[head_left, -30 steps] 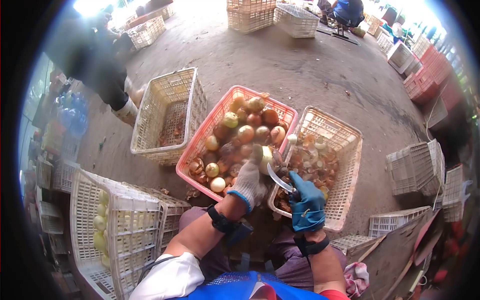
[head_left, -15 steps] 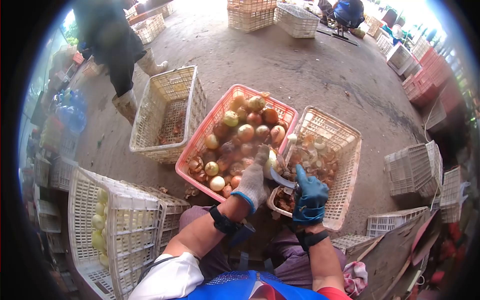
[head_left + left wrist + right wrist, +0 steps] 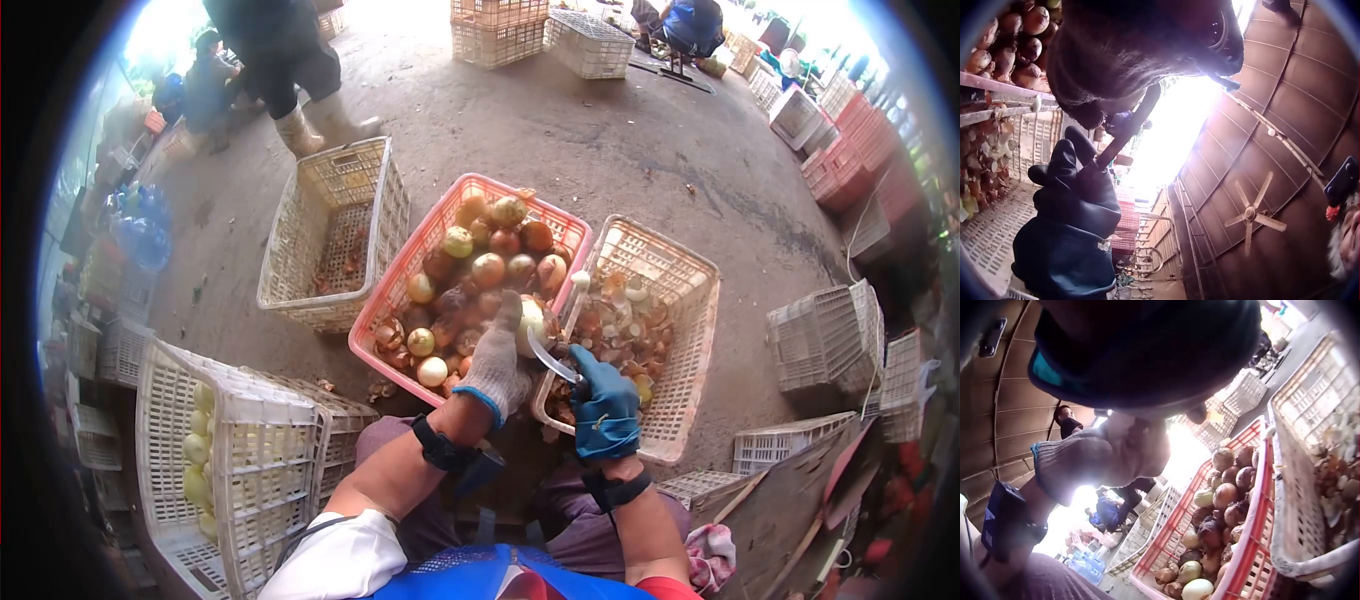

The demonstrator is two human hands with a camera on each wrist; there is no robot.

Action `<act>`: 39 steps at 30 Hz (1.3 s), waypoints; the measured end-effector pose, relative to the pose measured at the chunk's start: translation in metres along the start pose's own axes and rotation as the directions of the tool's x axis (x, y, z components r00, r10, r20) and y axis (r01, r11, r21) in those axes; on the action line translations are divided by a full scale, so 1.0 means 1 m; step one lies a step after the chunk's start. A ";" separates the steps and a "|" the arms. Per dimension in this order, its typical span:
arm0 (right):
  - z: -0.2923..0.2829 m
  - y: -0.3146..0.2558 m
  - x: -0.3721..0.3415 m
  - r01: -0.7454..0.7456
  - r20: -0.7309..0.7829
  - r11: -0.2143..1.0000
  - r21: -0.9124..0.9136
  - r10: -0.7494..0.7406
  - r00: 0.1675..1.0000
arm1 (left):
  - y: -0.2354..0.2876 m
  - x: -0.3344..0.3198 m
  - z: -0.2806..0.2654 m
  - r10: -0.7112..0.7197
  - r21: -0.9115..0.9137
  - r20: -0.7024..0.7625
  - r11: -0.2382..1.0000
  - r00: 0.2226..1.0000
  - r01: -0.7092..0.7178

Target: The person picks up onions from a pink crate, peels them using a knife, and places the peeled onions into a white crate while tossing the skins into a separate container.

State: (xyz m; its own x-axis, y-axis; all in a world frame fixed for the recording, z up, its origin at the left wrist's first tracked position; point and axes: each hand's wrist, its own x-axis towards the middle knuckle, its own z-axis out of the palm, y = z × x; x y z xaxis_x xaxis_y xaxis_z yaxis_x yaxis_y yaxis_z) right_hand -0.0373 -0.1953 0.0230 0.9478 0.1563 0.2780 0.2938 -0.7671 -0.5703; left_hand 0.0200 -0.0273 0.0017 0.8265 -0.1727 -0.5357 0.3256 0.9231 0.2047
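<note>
My left hand (image 3: 497,368), in a knitted glove with a blue cuff, grips a pale onion (image 3: 531,326) over the pink crate (image 3: 573,209) of brown-skinned onions. In a blue rubber glove, my right hand (image 3: 604,402) holds a curved knife (image 3: 546,358). Its blade points up and left, with the tip right by the onion's lower side. From the left wrist view, the blade (image 3: 1127,134) reaches from the blue-gloved fingers toward the knitted glove, which hides most of the onion. The blue glove covers the knife handle in the right wrist view.
Right of the pink crate stands a white crate (image 3: 697,345) with onion skins and scraps. Another crate (image 3: 378,240) holds a few skins at the left. Peeled onions (image 3: 197,447) lie in a tipped crate nearby. A person in boots (image 3: 298,132) stands behind the left crate.
The knife first moved down and right from the onion, then came back up beside it. The right index finger straightened and bent again. The person in boots walked rightward behind the left crate.
</note>
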 end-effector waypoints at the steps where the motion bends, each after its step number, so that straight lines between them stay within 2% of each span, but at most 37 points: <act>1: 0.001 0.002 0.000 -0.003 -0.011 1.000 -0.012 0.003 1.000 | 0.000 -0.003 0.003 -0.005 0.010 -0.013 1.000 1.000 0.005; 6: 0.004 0.008 0.001 -0.040 -0.044 0.995 -0.087 0.036 0.998 | -0.003 -0.008 0.009 -0.005 0.033 -0.051 0.999 0.999 0.006; 9: 0.014 0.020 -0.001 0.009 -0.144 0.998 -0.061 -0.018 0.989 | -0.003 -0.017 0.018 0.039 0.069 -0.057 0.997 0.998 -0.035; 12: 0.015 0.016 -0.004 -0.089 -0.051 0.996 0.005 0.089 0.995 | 0.000 -0.004 0.001 0.040 0.097 0.025 0.994 0.999 -0.042; 15: 0.020 0.016 -0.005 -0.160 0.007 0.986 0.054 0.160 0.987 | -0.001 -0.009 0.004 0.137 0.191 0.078 0.970 0.987 -0.150; 17: 0.025 0.015 -0.008 -0.174 -0.026 0.980 0.095 0.177 0.984 | -0.005 -0.008 0.002 0.284 0.303 0.139 0.900 0.949 -0.314; 18: 0.029 0.015 -0.009 -0.180 -0.044 0.977 0.117 0.186 0.982 | -0.008 -0.008 0.002 0.351 0.354 0.178 0.849 0.919 -0.393; 21: 0.058 0.021 -0.012 -0.105 -0.206 0.928 0.357 0.188 0.960 | -0.013 -0.018 0.016 0.390 0.332 0.222 0.831 0.893 -0.446; 22: 0.062 0.019 -0.014 -0.181 -0.130 0.848 0.498 0.279 0.951 | -0.013 -0.019 0.019 0.409 0.337 0.239 0.816 0.881 -0.470; 24: 0.064 0.010 -0.014 -0.327 0.063 0.613 0.719 0.412 0.909 | -0.014 -0.018 0.022 0.405 0.316 0.253 0.824 0.879 -0.470; 25: 0.054 0.000 -0.012 -0.441 0.164 0.525 0.728 0.491 0.855 | -0.014 -0.020 0.026 0.404 0.320 0.240 0.826 0.883 -0.465; 28: 0.053 0.002 -0.012 -0.546 0.262 0.499 0.673 0.530 0.807 | -0.014 -0.021 0.029 0.404 0.366 0.195 0.815 0.894 -0.449; 31: 0.062 0.005 -0.012 -0.502 0.204 0.482 0.718 0.544 0.814 | -0.016 -0.016 0.021 0.405 0.394 0.191 0.803 0.894 -0.448; 34: 0.040 0.030 0.003 -0.665 0.364 0.327 0.671 0.637 0.680 | -0.013 -0.008 0.005 0.393 0.461 0.223 0.764 0.892 -0.451; 35: 0.037 0.037 -0.001 -0.547 0.362 0.341 0.764 0.476 0.802 | -0.012 -0.007 0.000 0.391 0.485 0.232 0.747 0.891 -0.454; 38: 0.015 0.015 0.004 -0.451 0.307 0.382 0.807 0.381 0.872 | -0.007 -0.010 -0.001 0.353 0.569 0.242 0.703 0.904 -0.427; 39: 0.010 0.009 0.004 -0.385 0.223 0.486 0.785 0.359 0.907 | -0.005 -0.013 -0.002 0.344 0.627 0.277 0.642 0.897 -0.440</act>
State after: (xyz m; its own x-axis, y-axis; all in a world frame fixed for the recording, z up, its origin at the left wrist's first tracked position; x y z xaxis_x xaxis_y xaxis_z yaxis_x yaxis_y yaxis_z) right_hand -0.0291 -0.1953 0.0110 0.9922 0.0051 -0.1246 -0.1247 0.0558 -0.9906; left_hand 0.0063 -0.0289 0.0062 0.9808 0.0672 -0.1832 0.1335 0.4534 0.8812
